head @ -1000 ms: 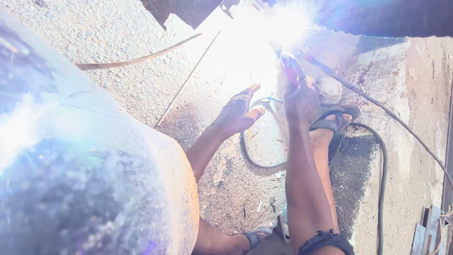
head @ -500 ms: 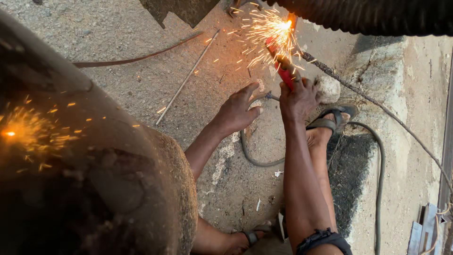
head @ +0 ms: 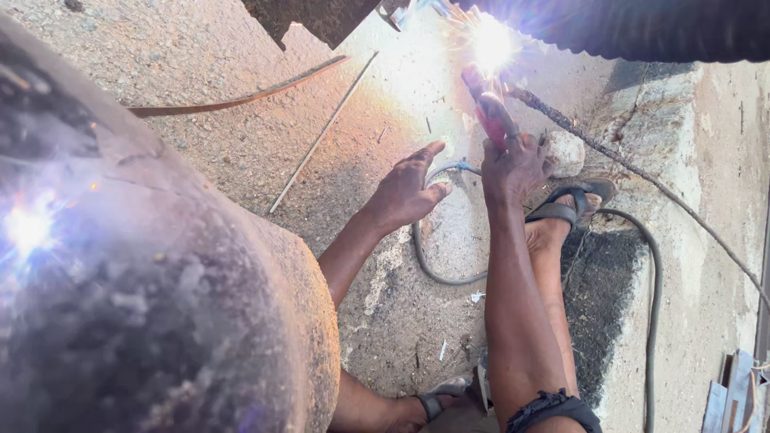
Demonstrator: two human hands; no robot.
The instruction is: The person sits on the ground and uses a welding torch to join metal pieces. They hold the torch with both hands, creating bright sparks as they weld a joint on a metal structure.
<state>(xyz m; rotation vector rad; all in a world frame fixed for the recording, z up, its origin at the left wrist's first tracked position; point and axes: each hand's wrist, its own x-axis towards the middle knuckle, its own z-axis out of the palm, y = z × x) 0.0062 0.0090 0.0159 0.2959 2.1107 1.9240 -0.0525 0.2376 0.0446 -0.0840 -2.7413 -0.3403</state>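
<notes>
My right hand grips a red-handled welding electrode holder that points up toward a bright white arc at the edge of a dark metal piece. My left hand hovers beside it, fingers spread and holding nothing, just above a loop of grey cable on the ground. A black band circles my right wrist.
A large dark rounded metal body fills the left and reflects the arc. A thin rod and a curved strip lie on the gravel. My sandalled foot rests by a stone and a concrete ledge.
The spray of sparks has turned into a bright white glare. Both hands stay almost in place, with the left hand's fingers a little more spread.
</notes>
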